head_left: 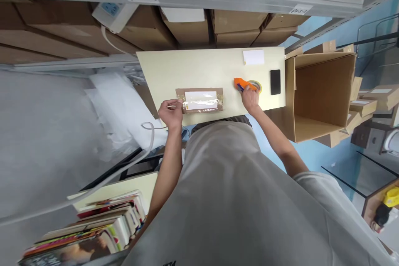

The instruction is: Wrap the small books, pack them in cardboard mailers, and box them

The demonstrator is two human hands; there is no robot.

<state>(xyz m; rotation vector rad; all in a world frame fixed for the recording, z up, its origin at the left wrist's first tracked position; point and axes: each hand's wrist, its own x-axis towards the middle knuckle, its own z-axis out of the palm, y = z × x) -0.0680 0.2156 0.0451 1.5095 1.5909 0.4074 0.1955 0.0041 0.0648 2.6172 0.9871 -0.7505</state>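
A flat brown cardboard package (pixel 199 109) lies on the cream tabletop, with a white label on top and shiny clear tape across it. At its left end, my left hand (pixel 171 113) has thumb and fingers pinched together on the edge. My right hand (pixel 250 97) is closed around an orange tape dispenser (pixel 239 81) that carries a roll of tape (pixel 257 84), to the right of the package. The fingers partly hide the dispenser's handle.
A black phone (pixel 275 82) and a white paper pad (pixel 253 57) lie on the table (pixel 187 68). An open cardboard box (pixel 321 91) stands at its right end. Shelves with brown boxes (pixel 238 23) run behind. White wrapping sheets (pixel 121 99) and a stack of books (pixel 93 228) are at left.
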